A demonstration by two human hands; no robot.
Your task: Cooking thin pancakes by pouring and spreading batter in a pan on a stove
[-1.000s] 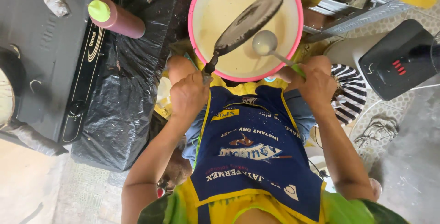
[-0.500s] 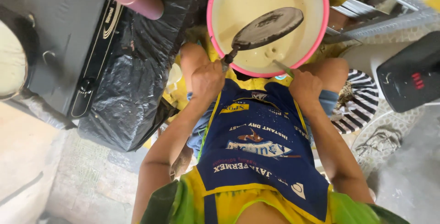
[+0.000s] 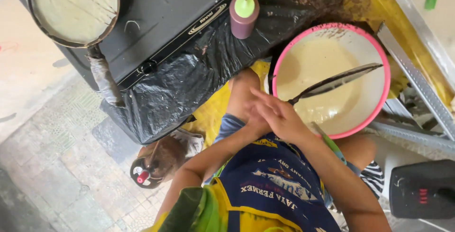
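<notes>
Head view: the right hand (image 3: 279,116) lies over the left hand (image 3: 251,118), fingers (image 3: 265,100) curled together on the handle of a dark flat pan (image 3: 339,81). How the left fingers stand is hidden. Just beyond the fingers the pan tilts over a pink-rimmed basin (image 3: 385,66) of pale batter. A green handle (image 3: 328,143) sits below the right wrist.

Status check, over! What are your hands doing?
Left hand and right hand clasped together at the skimmer handle. Skimmer lies across pink-rimmed batter bowl. Nothing blocking.
</notes>
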